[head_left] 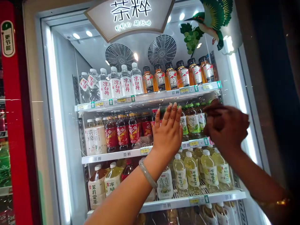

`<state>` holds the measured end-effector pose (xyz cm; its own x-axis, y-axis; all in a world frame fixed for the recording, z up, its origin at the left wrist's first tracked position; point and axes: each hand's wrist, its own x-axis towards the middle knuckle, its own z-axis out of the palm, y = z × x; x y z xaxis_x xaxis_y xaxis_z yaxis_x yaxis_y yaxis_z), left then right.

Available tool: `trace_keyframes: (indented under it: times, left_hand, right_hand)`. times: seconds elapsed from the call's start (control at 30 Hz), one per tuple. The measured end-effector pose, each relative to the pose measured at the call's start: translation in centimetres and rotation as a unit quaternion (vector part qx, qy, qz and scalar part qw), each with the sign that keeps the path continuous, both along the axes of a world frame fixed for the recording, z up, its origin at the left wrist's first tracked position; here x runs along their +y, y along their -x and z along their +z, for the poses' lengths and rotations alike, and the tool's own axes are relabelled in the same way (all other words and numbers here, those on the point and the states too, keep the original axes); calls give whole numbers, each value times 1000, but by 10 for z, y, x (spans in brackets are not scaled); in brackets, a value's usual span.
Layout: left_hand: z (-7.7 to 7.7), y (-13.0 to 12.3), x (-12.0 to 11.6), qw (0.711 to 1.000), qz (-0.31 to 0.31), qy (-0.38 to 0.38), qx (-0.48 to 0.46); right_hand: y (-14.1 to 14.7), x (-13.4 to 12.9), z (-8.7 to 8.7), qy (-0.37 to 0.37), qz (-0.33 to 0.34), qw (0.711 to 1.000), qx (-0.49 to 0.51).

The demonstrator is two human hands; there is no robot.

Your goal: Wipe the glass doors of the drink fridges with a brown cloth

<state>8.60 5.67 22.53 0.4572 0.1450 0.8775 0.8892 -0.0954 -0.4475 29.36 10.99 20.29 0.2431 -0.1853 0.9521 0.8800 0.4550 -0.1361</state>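
Observation:
My left hand (167, 134) lies flat against the glass door of a lit drinks cooler, fingers stretched out and pointing up. A pale stone bangle (148, 175) circles its wrist. To the right, my right hand (231, 126) is closed around a dark reddish-brown crumpled cloth (214, 107), held at the glass. Shadow and blur make its fingers hard to see. Behind the glass, green tea bottles (193, 118) stand between the two hands. Red-labelled tea bottles (122, 132) are left of my left hand.
White shelves (127, 154) carry rows of bottles, with clear water (114, 82) and amber drinks (184, 75) on top. An illuminated sign (130, 26) spans the upper door. A bird decoration (211, 23) is at the upper right. A red cooler frame (20, 125) stands left.

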Motion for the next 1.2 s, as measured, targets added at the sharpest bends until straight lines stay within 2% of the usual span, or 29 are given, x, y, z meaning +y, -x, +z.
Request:
trace_keyframes:
  times: [0.07,0.1,0.17,0.23,0.27,0.33,0.4,0.47,0.53,0.63,0.7,0.73,0.8,0.87,0.93,0.97,1.03,1.1,1.17,1.2]
  left_hand:
    - [-1,4,-2,1000,-3,7,8]
    - [1,6,-3,1000,-6,9,10]
    - [6,14,-6,1000,-10,8,7]
    - [11,25,-9,1000,-16,4,3]
    - [12,31,-10,1000,-20,1,2]
    - [12,42,-12,1000,-30,-6,2]
    - [7,47,-12,999,-36,-16,1]
    - [4,49,-13,999,-37,-21,0]
    - [4,48,-14,999,-37,-17,1]
    - [11,55,-19,999,-35,-10,-13]
    - [17,66,-23,999,-33,-11,-26]
    - [18,73,-26,999,-34,-11,-29]
    - [16,86,-30,999,-33,-8,-26]
    - [9,97,-33,999,-31,-5,-19]
    - [3,103,-35,1000,-29,-3,-11]
    - [1,105,-35,1000,-30,-4,-8]
    - [2,109,-37,999,-32,-9,-12]
    - [6,115,-39,999,-30,-16,-29]
    - [11,125,-43,999,-26,-18,-44]
    - [13,130,-45,999,-24,-16,-46]
  right_hand:
    - [26,-12,-8,1,9,994,-108]
    - [36,-17,-3,-9,16,985,-170]
    - [45,-20,21,-32,29,971,-235]
    - [37,-15,46,-39,33,975,-215]
    - [31,-12,53,-41,34,982,-183]
    - [23,-8,48,-45,24,994,-95]
    - [29,-11,28,-36,10,999,-31]
    - [50,-19,9,-15,8,998,-59]
    - [75,-28,10,-20,17,987,-159]
    - [89,-34,47,-50,25,965,-255]
    - [80,-29,71,-48,31,973,-224]
    - [74,-25,76,-43,33,981,-187]
    - [66,-20,65,-37,22,995,-92]
    - [74,-23,38,-26,-2,999,-25]
    - [97,-33,14,-7,-14,999,-46]
    - [112,-39,10,-3,-12,996,-90]
    - [137,-49,21,-20,-6,981,-192]
    - [147,-52,51,-41,2,965,-259]
    - [140,-48,78,-41,23,964,-260]
    - [134,-46,84,-38,31,971,-234]
